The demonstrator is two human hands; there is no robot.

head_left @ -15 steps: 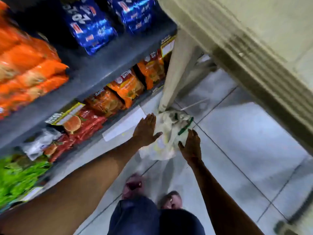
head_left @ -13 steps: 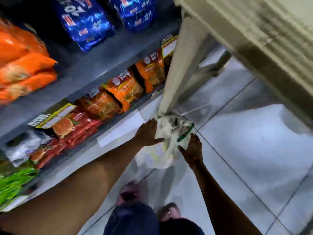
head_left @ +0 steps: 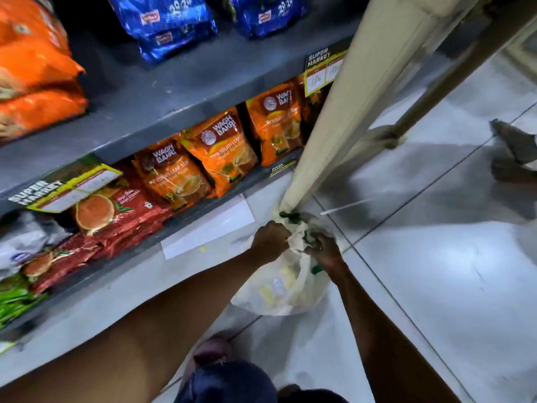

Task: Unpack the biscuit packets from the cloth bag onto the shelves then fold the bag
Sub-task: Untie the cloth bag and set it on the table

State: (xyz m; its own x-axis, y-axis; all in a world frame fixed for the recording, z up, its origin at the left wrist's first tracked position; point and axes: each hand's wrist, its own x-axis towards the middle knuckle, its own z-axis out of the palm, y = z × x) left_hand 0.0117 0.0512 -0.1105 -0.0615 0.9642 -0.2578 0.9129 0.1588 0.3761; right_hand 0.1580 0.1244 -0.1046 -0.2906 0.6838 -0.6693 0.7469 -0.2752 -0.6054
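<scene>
A cream cloth bag (head_left: 280,289) with green handles sits bulging on the tiled floor, at the foot of a cream pillar. Pale yellow packets show faintly through its cloth. My left hand (head_left: 268,241) is closed on the bag's top edge on the left side. On the right side my right hand (head_left: 324,250) grips the mouth, near a green handle. The two hands hold the bag's mouth between them. Grey shelves (head_left: 162,94) run along the left.
The lower shelf holds orange tea pouches (head_left: 220,146) and red packets (head_left: 116,210); blue packs (head_left: 165,21) and orange bags (head_left: 32,71) sit above. The cream pillar (head_left: 357,97) stands just behind the bag. Another person's foot (head_left: 514,146) is at the right. My own feet (head_left: 212,350) stand below the bag.
Both hands went from resting open on the bag's sides to closing on its top edge. The view has come closer to the bag and floor.
</scene>
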